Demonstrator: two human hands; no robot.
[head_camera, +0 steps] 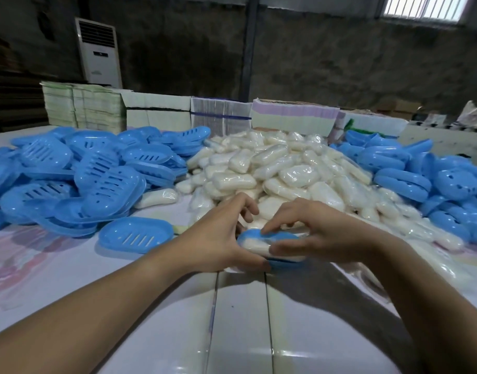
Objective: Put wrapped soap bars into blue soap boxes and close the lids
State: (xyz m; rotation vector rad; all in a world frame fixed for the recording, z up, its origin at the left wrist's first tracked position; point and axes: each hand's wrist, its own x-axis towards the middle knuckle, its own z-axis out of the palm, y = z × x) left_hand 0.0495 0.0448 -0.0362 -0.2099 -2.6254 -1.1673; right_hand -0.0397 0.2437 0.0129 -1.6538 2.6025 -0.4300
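Both hands meet at the middle of the table on one blue soap box (281,261) with a white wrapped soap bar (254,245) inside. My left hand (218,238) grips the box's left side, thumb under its near edge. My right hand (313,233) holds the blue lid (254,234) tilted over the bar, index finger on top of it. Behind the hands rises a big heap of wrapped soap bars (280,168). A single open blue box half (136,234) lies just left of my left hand.
Piles of blue box halves fill the left (69,174) and right (426,179) of the table. Stacks of flat printed cartons (221,114) line the far edge. A white standing air conditioner (99,52) is against the back wall. The near table surface (240,319) is white boards.
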